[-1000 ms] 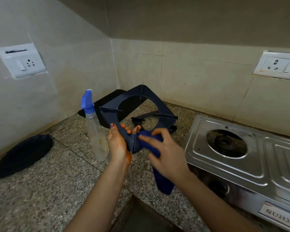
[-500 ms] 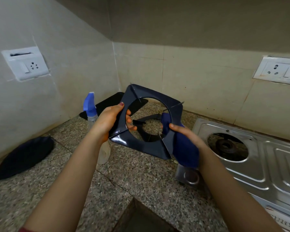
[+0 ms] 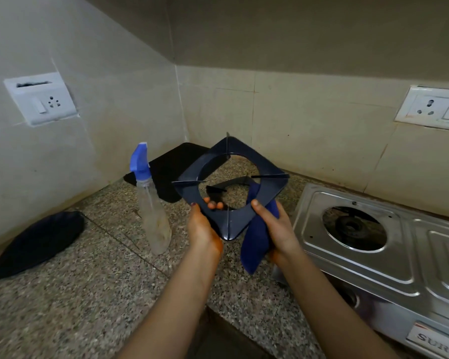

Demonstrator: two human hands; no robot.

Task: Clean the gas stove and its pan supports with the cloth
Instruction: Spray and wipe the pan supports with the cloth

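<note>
I hold a dark blue square pan support [image 3: 268,189] up over the granite counter, one corner pointing down. My left hand [image 3: 202,226] grips its lower left edge, fingers curled through the round opening. My right hand [image 3: 274,226] pinches a blue cloth [image 3: 254,244] against the support's lower right edge; the cloth's tail hangs down. A second pan support [image 3: 222,187] lies on the counter behind, seen through the opening. The steel gas stove [image 3: 405,257] sits at the right with its bare burner [image 3: 353,225].
A clear spray bottle [image 3: 152,211] with a blue nozzle stands left of my left hand. A black mat [image 3: 166,174] lies in the corner and a dark oval plate [image 3: 39,242] at the far left. Wall sockets [image 3: 40,101] flank the corner.
The pan support has turned in my hands so a corner points down. My left hand shifted to the lower edge, and my right hand with the cloth slid down the right edge.
</note>
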